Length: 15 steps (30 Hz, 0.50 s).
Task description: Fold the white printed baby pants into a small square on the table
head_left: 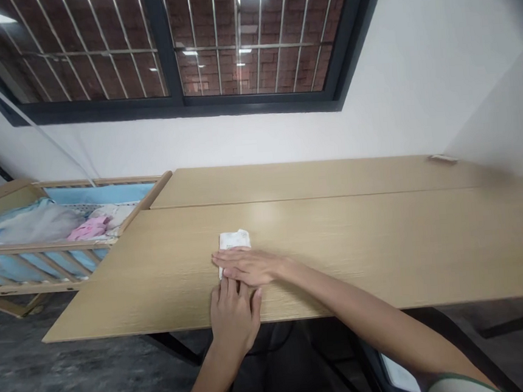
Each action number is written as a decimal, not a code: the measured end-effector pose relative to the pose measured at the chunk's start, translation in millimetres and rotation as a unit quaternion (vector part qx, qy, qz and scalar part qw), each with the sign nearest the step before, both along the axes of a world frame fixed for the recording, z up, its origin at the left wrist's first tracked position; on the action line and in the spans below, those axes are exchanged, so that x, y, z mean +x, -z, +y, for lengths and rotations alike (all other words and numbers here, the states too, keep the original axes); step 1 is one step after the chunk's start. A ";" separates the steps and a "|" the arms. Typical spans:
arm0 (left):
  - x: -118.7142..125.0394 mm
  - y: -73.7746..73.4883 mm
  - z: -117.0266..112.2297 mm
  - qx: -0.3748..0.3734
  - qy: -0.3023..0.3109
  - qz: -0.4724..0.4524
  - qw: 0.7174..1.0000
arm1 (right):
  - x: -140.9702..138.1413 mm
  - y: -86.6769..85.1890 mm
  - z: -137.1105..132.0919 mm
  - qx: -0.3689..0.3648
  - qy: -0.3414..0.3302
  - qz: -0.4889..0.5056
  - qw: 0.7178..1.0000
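A small folded white cloth lies on the light wooden table, near its front edge. My right hand lies flat across the cloth's near part, fingers stretched out to the left and pressing down. My left hand rests just below it at the table's front edge, fingers flat and pointing up, their tips under my right hand and touching the cloth's near edge. Most of the cloth's lower half is hidden by my hands.
A wooden baby crib with blue lining, grey, pink and white fabrics stands against the table's left end. A small pale object lies at the far right by the wall. A barred window is above. Dark floor lies below.
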State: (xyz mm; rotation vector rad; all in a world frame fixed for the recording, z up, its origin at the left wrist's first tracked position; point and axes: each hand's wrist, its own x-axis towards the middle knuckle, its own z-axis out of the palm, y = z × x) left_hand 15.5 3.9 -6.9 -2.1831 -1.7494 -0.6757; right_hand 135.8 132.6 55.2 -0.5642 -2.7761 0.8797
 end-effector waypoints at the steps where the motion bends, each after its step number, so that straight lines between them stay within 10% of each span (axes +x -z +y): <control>1: -0.3 -0.7 0.5 0.001 -0.004 0.003 1.000 | 2.6 2.9 9.9 0.011 0.006 -0.002 1.000; 8: 2.4 1.6 0.2 -0.012 -0.014 0.000 1.000 | 14.6 10.8 74.5 0.084 0.088 -0.042 0.992; 15: -35.9 -29.0 21.9 -0.092 0.017 -0.067 0.993 | 16.9 26.5 60.1 0.144 0.189 0.002 0.971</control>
